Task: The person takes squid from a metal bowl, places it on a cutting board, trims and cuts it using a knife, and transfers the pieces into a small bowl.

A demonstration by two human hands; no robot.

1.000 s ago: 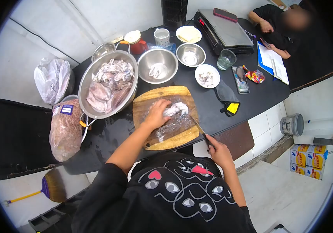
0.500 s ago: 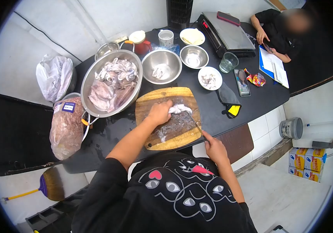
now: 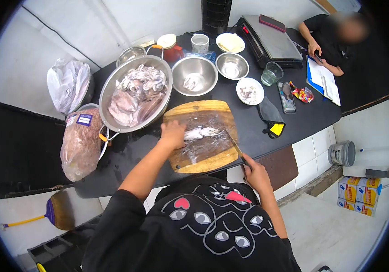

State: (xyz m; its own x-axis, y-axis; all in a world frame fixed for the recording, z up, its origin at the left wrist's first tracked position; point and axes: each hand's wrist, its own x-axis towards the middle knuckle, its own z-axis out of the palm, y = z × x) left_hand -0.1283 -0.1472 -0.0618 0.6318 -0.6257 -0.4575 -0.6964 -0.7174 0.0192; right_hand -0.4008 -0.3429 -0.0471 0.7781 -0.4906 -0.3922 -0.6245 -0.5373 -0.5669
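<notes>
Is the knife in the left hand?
No, the right hand holds the knife, while the left hand is on the cutting board at the squid's end.

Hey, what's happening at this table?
Someone is working on squid at a wooden cutting board. Their left hand is at one end of a pale squid piece, and their right hand holds a knife, its tip near the other end. A big metal colander of squid stands beside the board, and smaller bowls sit behind it. Across the table, another person holds a phone by a clipboard.
</notes>
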